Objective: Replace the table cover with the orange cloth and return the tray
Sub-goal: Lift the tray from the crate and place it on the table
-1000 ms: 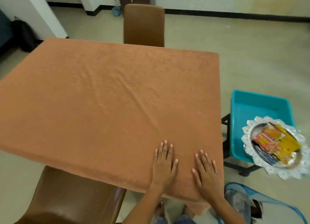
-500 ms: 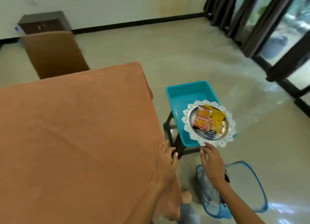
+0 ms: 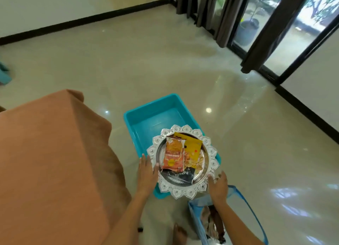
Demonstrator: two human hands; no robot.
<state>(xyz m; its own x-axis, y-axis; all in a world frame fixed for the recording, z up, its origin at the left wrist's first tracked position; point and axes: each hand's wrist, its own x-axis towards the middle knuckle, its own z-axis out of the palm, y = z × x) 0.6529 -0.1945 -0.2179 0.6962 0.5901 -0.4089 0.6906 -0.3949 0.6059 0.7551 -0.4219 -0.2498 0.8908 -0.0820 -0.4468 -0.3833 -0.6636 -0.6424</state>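
Both hands are at the silver tray (image 3: 211,153), one on each side. The left hand (image 3: 146,173) lies against the tray's left rim w/ fingers straight along the scalloped edge and the thumb over the rim toward the packets; whether that grip has really closed on the rim can't be told. The right hand (image 3: 219,187) is at the near-right rim, fingers slightly bent and touching the edge; its hold can't be told either, since the fingertips blur into the shiny metal. Between the two hands the tray sits on the near end of a teal plastic bin (image 3: 154,119), covering that end, w/ the bin's far part open beyond the fingertips. On the tray lie snack packets: an orange packet (image 3: 173,155) nearest the left thumb, a yellow packet (image 3: 193,149) beside it on the right and partly under it, and a dark packet (image 3: 183,175) toward the wrists. To the left of the left forearm the orange cloth (image 3: 47,162) covers the worktop, its corner hanging in folds close to the bin. Below the right wrist a blue-rimmed mesh basket (image 3: 256,219) stands on the floor w/ dark fabric inside. A bare foot (image 3: 179,234) shows between the forearms.
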